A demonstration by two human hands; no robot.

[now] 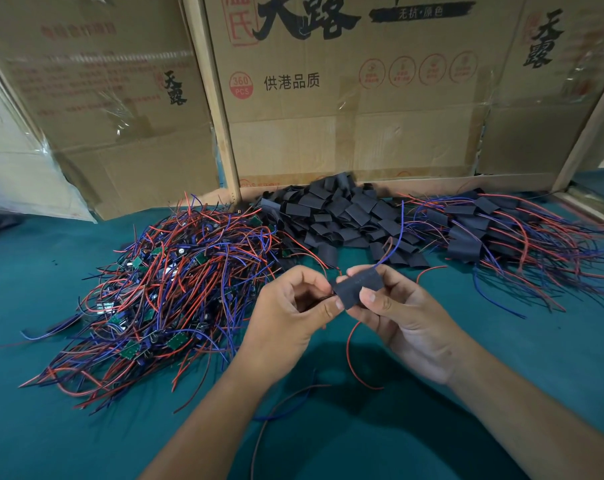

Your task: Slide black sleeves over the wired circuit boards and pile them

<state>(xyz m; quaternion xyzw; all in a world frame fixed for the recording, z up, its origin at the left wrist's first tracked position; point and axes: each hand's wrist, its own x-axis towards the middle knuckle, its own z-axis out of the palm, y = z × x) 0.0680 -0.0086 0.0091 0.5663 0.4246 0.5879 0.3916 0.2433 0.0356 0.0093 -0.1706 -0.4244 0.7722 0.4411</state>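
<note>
1. The person's left hand (293, 306) has its fingers curled, pinching at the near end of a flat black sleeve of soft tubing (351, 291), where dark wires run into the palm. The board itself cannot be seen; it is either inside the sleeve or hidden by the fingers.
2. The right hand (394, 306) grips the same sleeve, thumb on the front face and fingers behind. The sleeve is held in the air above the green cloth tabletop (536, 358), between the two hands.
3. A thin red wire (351, 351) loops down from the sleeve towards the cloth, and a thin blue wire (394, 233) rises from its far end.
4. Likely trouble: the hanging red loop could catch on a wrist or on the loose wires lying on the cloth below, dragging the board back out. The soft sleeve could also collapse flat under the thumb, so the board jams at its mouth.
5. A further risk is in the piling: the finished heap of sleeved boards with red and blue leads (484, 230) lies to the right, and trailing leads could tangle with it or pull pieces off.
6. Room to move: open cloth lies in front of and under the hands. To the left, the tangled heap of bare green boards with red and blue wires (162, 299) sits near the left hand. The mound of empty black sleeves (338, 213) sits just beyond the hands, and taped cardboard boxes (345, 98) wall off the far edge.
</note>
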